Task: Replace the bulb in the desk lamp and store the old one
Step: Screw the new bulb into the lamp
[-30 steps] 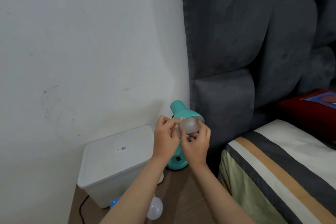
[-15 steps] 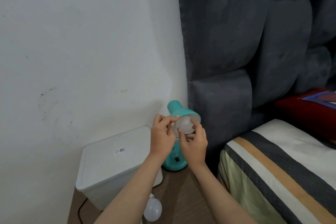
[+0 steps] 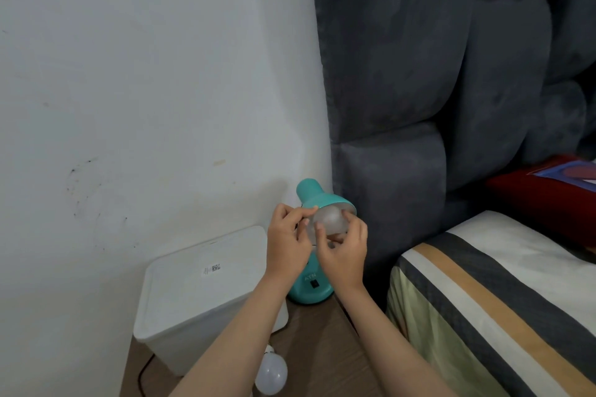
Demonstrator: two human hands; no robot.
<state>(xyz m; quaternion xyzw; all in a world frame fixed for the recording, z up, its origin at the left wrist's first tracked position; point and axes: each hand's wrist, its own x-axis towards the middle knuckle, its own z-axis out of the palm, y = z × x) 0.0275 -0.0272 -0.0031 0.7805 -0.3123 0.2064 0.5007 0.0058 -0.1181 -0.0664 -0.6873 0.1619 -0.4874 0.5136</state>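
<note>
A: Where are the hands?

B: Both are up at the teal desk lamp (image 3: pixel 317 200), at the far right of the wooden counter (image 3: pixel 319 332). The left hand (image 3: pixel 288 243) pinches the left rim of the shade with thumb and forefinger. The right hand (image 3: pixel 345 251) has its grip closed around the frosted bulb (image 3: pixel 330 219) that sits in the shade's mouth, fingers spread over its dome.

A: How much room is there around the lamp?

B: Little. The white wall (image 3: pixel 145 74) is close behind it, the grey padded headboard (image 3: pixel 403 106) stands just beside its right edge, and the bed (image 3: pixel 500 300) with its striped cover runs along the counter's right side. On the left a white lidded bin (image 3: pixel 200 293) sits touching or nearly touching the lamp's base; I cannot tell which, since the left wrist covers the gap.

A: Anything free on the counter?

B: A strip of bare wood lies near, between the bin and the bed edge, under the forearms. A second bulb (image 3: pixel 271 374) lies at the near corner of the bin, partly hidden by the left forearm, with a dark cable (image 3: pixel 142 374) to its left.
</note>
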